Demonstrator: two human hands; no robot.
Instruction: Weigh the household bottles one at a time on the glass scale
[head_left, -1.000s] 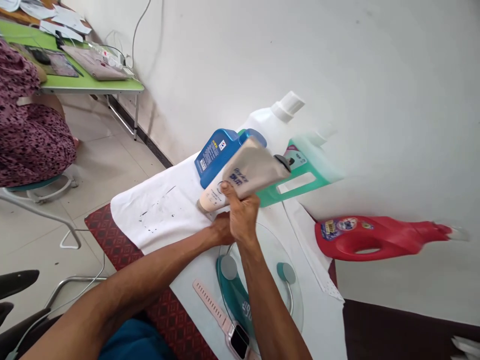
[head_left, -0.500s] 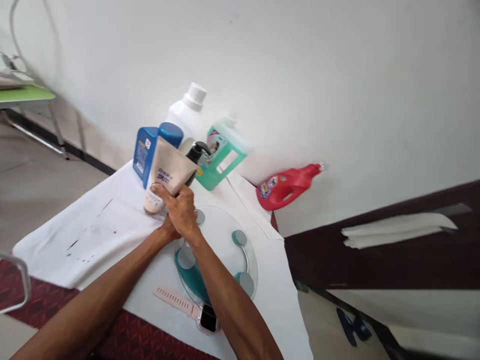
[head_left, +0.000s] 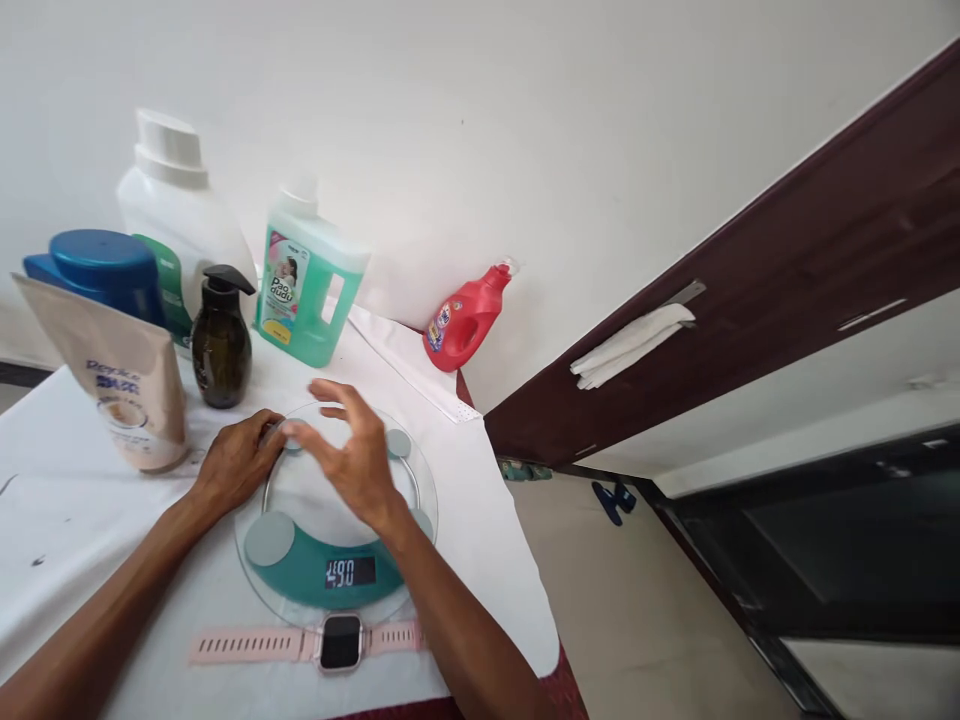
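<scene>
A round glass scale (head_left: 352, 575) with a teal band and lit digits lies on the white cloth. Over its glass my right hand (head_left: 358, 465) hovers, thumb and fingers apart, with nothing in it. My left hand (head_left: 234, 465) rests low at the scale's upper left rim, fingers stretched toward the edge and fingertips partly hidden. Left of that hand stands a beige Rejoice tube (head_left: 127, 385) on its cap. A dark pump bottle (head_left: 221, 340) is just behind the left hand. Below the scale, a pink-strapped smartwatch (head_left: 341, 642) lies face up.
Behind stand a blue-capped bottle (head_left: 109, 275), a large white bottle (head_left: 176, 200) and a green liquid bottle (head_left: 304, 285). A red detergent bottle (head_left: 465, 318) sits at the far corner by the wall. The cloth-covered table (head_left: 487, 560) drops to the floor at right.
My right hand has let go of the beige tube and moved over the scale. The tube stands at left; the scale's display shows lit digits. The view has shifted right.
</scene>
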